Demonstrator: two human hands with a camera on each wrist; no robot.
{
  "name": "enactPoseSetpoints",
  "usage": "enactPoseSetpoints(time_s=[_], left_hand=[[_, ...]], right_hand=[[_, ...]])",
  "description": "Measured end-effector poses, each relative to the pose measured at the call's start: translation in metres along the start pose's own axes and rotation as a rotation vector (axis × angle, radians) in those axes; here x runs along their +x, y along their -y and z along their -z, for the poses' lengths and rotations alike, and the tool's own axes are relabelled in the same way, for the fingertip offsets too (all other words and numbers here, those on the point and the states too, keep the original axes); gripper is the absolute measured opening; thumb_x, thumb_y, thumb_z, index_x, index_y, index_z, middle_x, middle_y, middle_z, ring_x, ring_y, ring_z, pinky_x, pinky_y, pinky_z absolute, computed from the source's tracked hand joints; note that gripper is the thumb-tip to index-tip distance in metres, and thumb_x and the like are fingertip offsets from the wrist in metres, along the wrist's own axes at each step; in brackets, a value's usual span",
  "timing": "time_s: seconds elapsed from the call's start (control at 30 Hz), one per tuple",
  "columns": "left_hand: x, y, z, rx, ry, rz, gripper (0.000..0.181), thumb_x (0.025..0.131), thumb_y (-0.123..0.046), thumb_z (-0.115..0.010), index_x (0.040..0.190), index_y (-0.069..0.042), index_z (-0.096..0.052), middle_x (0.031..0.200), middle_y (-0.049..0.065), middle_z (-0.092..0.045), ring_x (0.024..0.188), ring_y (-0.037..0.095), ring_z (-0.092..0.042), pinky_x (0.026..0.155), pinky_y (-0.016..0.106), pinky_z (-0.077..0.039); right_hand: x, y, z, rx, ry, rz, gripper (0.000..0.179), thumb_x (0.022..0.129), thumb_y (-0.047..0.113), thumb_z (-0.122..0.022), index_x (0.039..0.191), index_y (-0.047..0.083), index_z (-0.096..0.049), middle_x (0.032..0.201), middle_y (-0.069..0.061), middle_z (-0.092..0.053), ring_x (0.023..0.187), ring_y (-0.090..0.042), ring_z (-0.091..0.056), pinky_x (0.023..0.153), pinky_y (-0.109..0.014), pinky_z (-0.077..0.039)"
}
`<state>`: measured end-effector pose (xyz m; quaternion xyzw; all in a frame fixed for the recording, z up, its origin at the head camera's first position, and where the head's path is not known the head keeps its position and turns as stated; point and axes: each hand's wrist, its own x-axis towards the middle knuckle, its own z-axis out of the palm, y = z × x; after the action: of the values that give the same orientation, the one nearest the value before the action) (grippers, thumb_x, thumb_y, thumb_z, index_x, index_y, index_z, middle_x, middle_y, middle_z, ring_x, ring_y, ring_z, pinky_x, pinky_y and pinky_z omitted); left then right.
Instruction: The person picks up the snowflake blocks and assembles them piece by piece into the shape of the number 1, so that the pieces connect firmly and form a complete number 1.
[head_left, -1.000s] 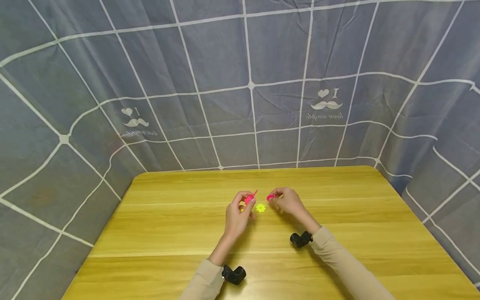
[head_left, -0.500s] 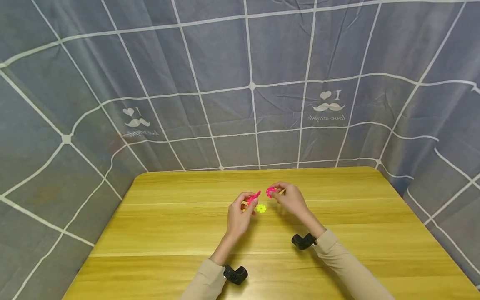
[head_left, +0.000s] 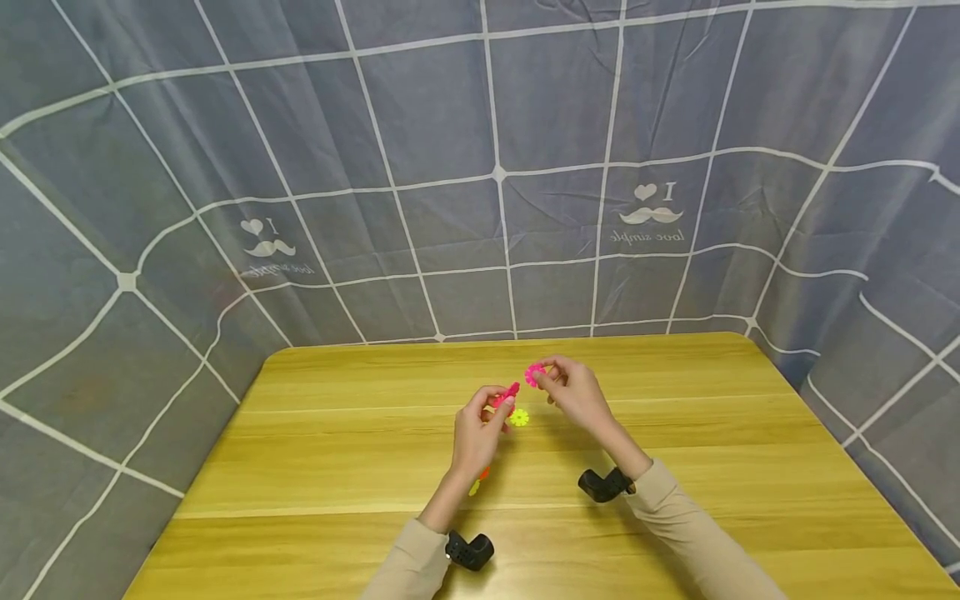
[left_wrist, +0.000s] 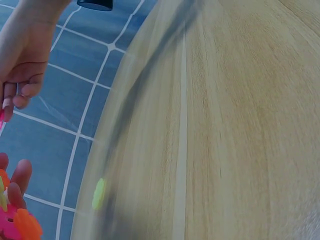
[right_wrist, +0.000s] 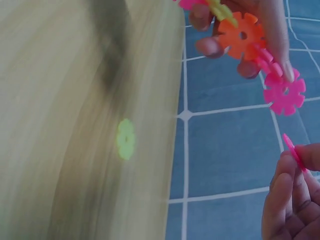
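My left hand (head_left: 476,435) grips a chain of interlocked notched plastic discs. In the right wrist view the chain shows an orange disc (right_wrist: 232,45), a yellow one (right_wrist: 223,12) and pink ones (right_wrist: 276,96); fingers hide part of it. My right hand (head_left: 583,400) pinches a single pink disc (head_left: 533,375) between thumb and fingers, held apart from the chain's pink end. Flat on the table, close to the left fingers, lies a yellow disc (head_left: 519,417). Orange and yellow pieces (head_left: 475,487) show beside the left wrist; whether they belong to the chain I cannot tell.
The wood-grain table (head_left: 337,467) reaches back to a grey curtain (head_left: 435,208) with white lines, which also hangs along both sides. Black wrist cameras (head_left: 468,552) sit on both forearms.
My right hand has risen slightly away and turned its pink disc to face the head camera. The left hand's chain has tilted, and orange and yellow pieces now show by the left wrist.
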<state>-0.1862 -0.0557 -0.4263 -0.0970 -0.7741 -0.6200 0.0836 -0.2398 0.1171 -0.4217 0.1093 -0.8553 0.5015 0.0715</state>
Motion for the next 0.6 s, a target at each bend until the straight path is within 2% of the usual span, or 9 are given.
enactPoseSetpoints(time_s=[0.13,0.2,0.43,0.6], left_hand=[[0.0,0.001,0.0,-0.015,0.034,0.011,0.021,0.096,-0.013,-0.058,0.112,0.0,-0.062,0.089,0.022,-0.064,0.055,0.003,-0.059,0.043,0.014,-0.034],[-0.001,0.001,0.0,-0.017,0.045,0.014,0.021,0.096,-0.013,-0.058,0.112,0.001,-0.062,0.09,0.021,-0.065,0.055,0.003,-0.059,0.044,0.015,-0.035],[0.0,0.0,-0.001,0.01,0.072,0.008,0.023,0.098,-0.015,-0.055,0.114,0.001,-0.061,0.093,0.024,-0.065,0.056,-0.001,-0.058,0.045,0.014,-0.035],[0.0,-0.003,-0.002,0.017,0.068,-0.006,0.023,0.098,-0.015,-0.055,0.113,0.001,-0.061,0.091,0.02,-0.066,0.056,0.0,-0.058,0.046,0.014,-0.037]], right_hand=[[-0.001,0.006,0.001,0.024,0.0,-0.003,0.024,0.09,0.009,-0.064,0.113,0.0,-0.065,0.073,-0.01,-0.065,0.057,-0.025,-0.06,0.048,-0.021,-0.044],[-0.002,0.008,0.001,0.049,0.0,0.014,0.024,0.09,0.008,-0.063,0.113,0.0,-0.065,0.072,-0.009,-0.064,0.056,-0.026,-0.06,0.048,-0.021,-0.046],[-0.003,0.011,0.0,0.086,-0.008,0.044,0.024,0.09,0.006,-0.063,0.113,0.0,-0.065,0.07,-0.01,-0.063,0.053,-0.018,-0.058,0.049,-0.021,-0.046],[-0.004,0.015,0.001,0.089,-0.017,0.042,0.024,0.09,0.007,-0.063,0.113,0.001,-0.065,0.07,-0.01,-0.063,0.055,-0.022,-0.059,0.049,-0.021,-0.047]])
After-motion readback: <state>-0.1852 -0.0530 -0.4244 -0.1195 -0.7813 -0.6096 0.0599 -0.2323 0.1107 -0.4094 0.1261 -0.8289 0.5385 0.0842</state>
